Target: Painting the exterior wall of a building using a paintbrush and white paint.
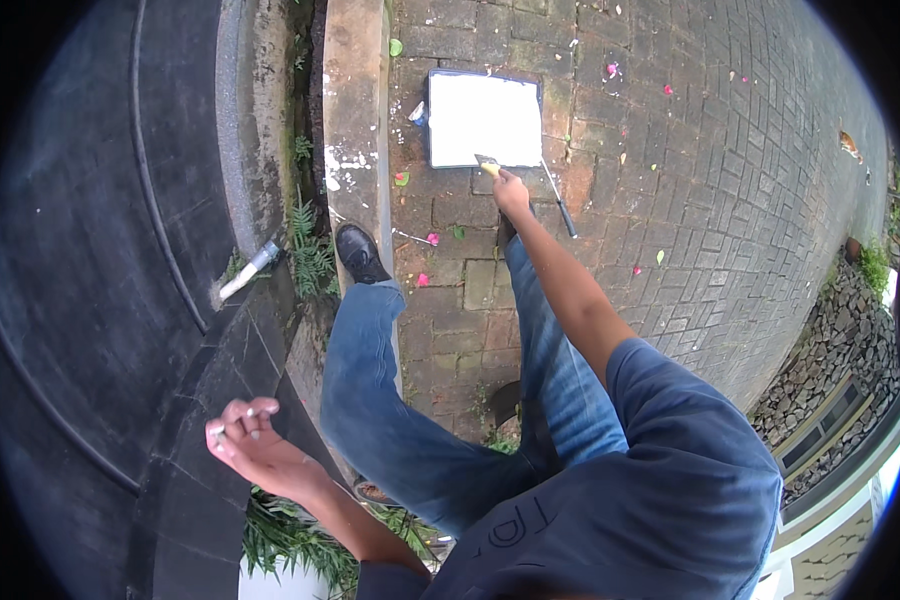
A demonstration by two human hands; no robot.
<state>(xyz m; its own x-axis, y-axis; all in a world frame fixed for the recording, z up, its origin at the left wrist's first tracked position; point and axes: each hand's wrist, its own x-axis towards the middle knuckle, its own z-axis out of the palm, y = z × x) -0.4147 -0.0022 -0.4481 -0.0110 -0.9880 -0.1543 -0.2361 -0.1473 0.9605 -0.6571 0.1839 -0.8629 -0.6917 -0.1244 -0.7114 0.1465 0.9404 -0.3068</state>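
My right hand reaches down and grips a small yellow-handled tool with a flat grey end. Whether it is a brush or a scraper I cannot tell. Its end touches or overlaps the near edge of a dark-rimmed rectangular tray, filled with what looks like white paint. Beside the tray's near right corner lies a thin metal rod with a black handle. Off at the lower left, my left hand hangs in the air, palm up, fingers loosely curled and apart, holding nothing. White smears mark its fingertips.
Brick paving spreads ahead, scattered with pink petals and leaves. A paint-spotted concrete kerb runs beside my shoe. Left of it are a narrow gap with ferns, a short white pipe and a dark surface.
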